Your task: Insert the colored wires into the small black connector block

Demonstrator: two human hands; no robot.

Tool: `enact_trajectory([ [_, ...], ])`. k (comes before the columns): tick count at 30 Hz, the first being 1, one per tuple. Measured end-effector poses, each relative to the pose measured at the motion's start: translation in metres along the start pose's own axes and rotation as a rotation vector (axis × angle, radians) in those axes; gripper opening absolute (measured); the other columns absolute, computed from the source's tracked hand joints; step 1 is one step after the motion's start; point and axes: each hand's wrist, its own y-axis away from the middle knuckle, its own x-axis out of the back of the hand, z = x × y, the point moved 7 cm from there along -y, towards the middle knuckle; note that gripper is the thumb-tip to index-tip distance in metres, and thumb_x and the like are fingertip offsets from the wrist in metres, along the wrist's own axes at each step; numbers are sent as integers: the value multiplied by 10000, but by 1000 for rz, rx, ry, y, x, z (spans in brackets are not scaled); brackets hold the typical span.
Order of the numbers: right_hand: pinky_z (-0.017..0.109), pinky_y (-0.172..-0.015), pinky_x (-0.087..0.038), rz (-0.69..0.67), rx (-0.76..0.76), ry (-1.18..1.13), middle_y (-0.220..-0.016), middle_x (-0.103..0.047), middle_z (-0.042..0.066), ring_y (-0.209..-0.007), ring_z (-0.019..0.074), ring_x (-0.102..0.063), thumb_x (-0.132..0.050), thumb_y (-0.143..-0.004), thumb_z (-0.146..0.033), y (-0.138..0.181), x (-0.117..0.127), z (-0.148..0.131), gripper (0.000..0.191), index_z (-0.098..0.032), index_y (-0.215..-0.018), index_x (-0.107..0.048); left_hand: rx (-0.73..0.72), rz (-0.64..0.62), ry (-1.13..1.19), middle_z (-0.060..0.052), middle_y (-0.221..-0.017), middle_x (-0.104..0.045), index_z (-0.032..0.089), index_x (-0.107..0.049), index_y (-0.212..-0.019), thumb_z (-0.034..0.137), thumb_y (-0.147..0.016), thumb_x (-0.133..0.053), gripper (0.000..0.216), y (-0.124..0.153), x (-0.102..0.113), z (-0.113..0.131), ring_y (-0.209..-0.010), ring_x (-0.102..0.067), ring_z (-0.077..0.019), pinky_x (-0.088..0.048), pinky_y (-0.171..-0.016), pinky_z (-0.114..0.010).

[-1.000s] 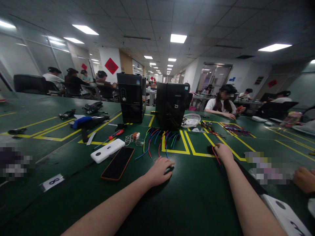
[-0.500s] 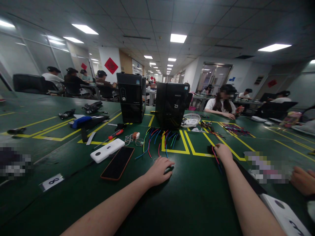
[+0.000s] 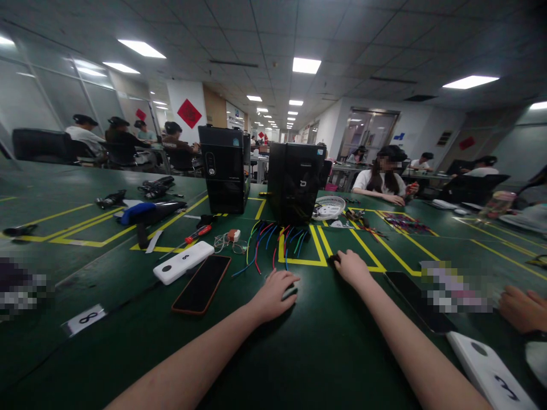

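Note:
My left hand (image 3: 273,293) rests on the green table, fingers curled down; a grey-green patch shows between thumb and fingers, too unclear to name. Farther right, my right hand (image 3: 352,267) pinches a small black piece (image 3: 334,259) just above the tabletop, by a yellow tape line. Ahead of my left hand lie several loose coloured wires (image 3: 260,250), red, blue and green, spread in front of two black computer towers. The right tower (image 3: 294,182) stands closest to the wires, the left tower (image 3: 224,171) beside it.
Left of my hands are a phone (image 3: 201,285), a white power bank (image 3: 183,262), glasses (image 3: 231,244) and a red screwdriver (image 3: 199,234). On the right lie another phone (image 3: 419,300), a white power bank (image 3: 487,367) and another person's hand (image 3: 523,307). A white basket (image 3: 329,208) stands behind.
My right hand has moved left, toward my left hand, with the black piece. The red and blue wires that hung below it no longer show. My left hand has stayed in place.

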Motion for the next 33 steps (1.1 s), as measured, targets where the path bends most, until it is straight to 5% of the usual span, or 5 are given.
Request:
enact_trajectory([
  [6,310,-801,-389,210,416,-100,-980,-546,107,-895,209,-519,-479,-808,-182,74,16,-87,377,-176,-1181,-532,88,84,-5,-79,-1294,-445,252,-388,-1290,395,-745,-619,608,-1,2,-12,-1231,-369,-256,-128,-1085,-509],
  [12,352,-831,-398,301,676,-368,-1055,-554,79,-961,203,-498,-498,-813,-182,119,30,-119,262,-205,-1068,-555,94,59,-27,-51,-1199,-521,265,-463,-1194,361,-720,-646,517,-1,-5,-15,-1174,-426,-238,-103,-1078,-517],
  [17,390,-810,-419,351,696,-454,-999,-583,76,-943,215,-514,-494,-813,-152,116,29,-120,133,-200,-899,-582,98,50,-32,-18,-1042,-574,243,-551,-961,373,-709,-661,304,-2,-5,-13,-1068,-487,-220,-146,-1053,-522],
  [33,408,-867,-391,392,676,-570,-1042,-582,77,-993,210,-505,-428,-837,-124,119,23,-118,144,-194,-891,-542,84,3,-45,-19,-1011,-573,221,-533,-920,425,-703,-674,330,-5,-4,-9,-1059,-482,-228,-125,-1034,-559],
])
